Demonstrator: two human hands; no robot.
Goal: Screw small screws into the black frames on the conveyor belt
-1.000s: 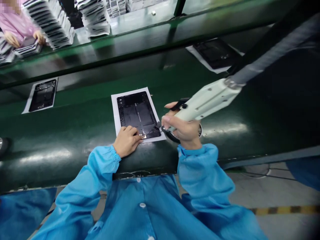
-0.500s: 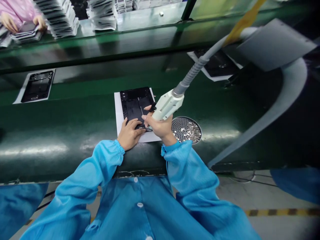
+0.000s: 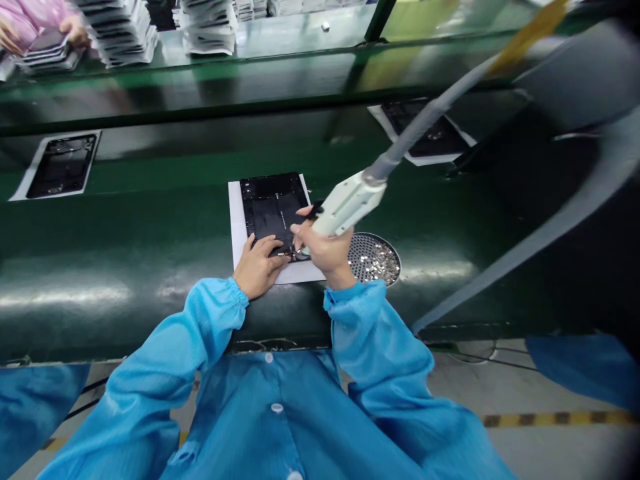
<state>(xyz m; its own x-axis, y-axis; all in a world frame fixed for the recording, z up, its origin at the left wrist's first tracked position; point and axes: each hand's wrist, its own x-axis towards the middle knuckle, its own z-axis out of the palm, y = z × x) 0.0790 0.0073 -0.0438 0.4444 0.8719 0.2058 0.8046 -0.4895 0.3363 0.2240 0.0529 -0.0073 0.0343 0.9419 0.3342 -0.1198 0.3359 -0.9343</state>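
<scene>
A black flat device panel [image 3: 273,203] lies on a white sheet [image 3: 238,227] on the green belt in front of me. My left hand [image 3: 257,265] rests on the panel's near edge, fingers bent and pressing it down. My right hand [image 3: 323,250] is wrapped round a white powered screwdriver [image 3: 350,200] with a grey hose, its tip down at the panel's near right corner. Just right of that hand sits a round perforated dish of small screws [image 3: 373,257].
Two more panels on white sheets lie on the belt, one far left [image 3: 59,165] and one far right [image 3: 427,133]. Stacks of trays [image 3: 120,30] stand beyond the belt, where another person's hands [image 3: 73,27] work. A grey hose arm [image 3: 575,207] hangs at right.
My right hand brought the screwdriver from the dish side onto the panel's near right corner a second ago; since then it has tilted slightly right. My left hand stayed put.
</scene>
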